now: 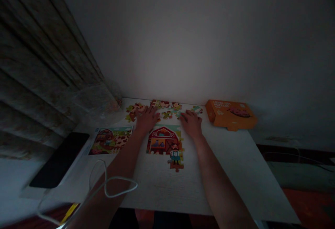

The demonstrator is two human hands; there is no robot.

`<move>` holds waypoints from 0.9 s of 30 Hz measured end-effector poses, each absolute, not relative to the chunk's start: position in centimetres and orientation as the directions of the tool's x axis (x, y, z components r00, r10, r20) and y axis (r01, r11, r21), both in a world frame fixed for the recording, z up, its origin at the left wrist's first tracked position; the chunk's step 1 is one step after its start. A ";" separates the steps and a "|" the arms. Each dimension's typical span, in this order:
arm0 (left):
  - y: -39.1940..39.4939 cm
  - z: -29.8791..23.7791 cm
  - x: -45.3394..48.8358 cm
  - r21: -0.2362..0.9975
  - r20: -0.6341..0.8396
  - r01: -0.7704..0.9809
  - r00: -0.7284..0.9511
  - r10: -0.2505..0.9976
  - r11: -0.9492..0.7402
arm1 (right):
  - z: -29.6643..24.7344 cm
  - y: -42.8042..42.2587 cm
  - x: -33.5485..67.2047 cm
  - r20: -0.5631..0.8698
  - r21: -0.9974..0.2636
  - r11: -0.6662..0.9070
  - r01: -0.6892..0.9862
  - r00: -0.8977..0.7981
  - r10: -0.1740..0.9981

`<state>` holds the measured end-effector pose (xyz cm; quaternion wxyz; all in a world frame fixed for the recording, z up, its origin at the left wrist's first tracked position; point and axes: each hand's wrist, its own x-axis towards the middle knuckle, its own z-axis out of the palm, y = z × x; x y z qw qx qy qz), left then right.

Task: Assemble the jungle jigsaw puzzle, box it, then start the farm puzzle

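My left hand (pixel 147 120) lies over loose puzzle pieces (pixel 139 108) at the back of the table, its fingers spread. My right hand (pixel 192 123) rests palm down with its fingers apart, beside a pale green puzzle piece (pixel 176 113). Whether its fingertips touch that piece I cannot tell. Between my forearms lies a partly joined puzzle (pixel 162 140) with a red barn and, at its lower right, a figure in blue. More loose pieces (pixel 166 115) are between and behind my hands. To the left lies a picture sheet (pixel 111 140) with a barn and a cow.
An orange puzzle box (pixel 232 114) stands at the back right against the wall. A clear plastic bag (pixel 95 103) sits at the back left by the curtain (pixel 39 47). A black phone-like slab (pixel 61 159) lies on the left edge. A white cable (pixel 120 178) loops above my left forearm.
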<state>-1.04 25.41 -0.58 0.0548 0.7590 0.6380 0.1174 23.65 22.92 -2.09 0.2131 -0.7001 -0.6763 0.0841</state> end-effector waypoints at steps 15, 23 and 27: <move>25.3 0.1 -1.2 0.235 0.168 0.969 0.044 0.985 -0.083 | -2.7 23.2 23.8 0.225 -0.453 -0.070 0.889 0.190 0.956; 25.1 -0.1 -1.3 0.217 0.167 0.976 -0.006 0.986 -0.031 | -2.5 23.2 23.8 0.240 -0.453 -0.073 0.889 0.200 0.950; 25.3 -0.4 -1.0 0.230 0.065 0.947 0.214 0.975 -0.223 | -2.3 23.2 23.8 0.245 -0.462 -0.068 0.884 0.201 0.949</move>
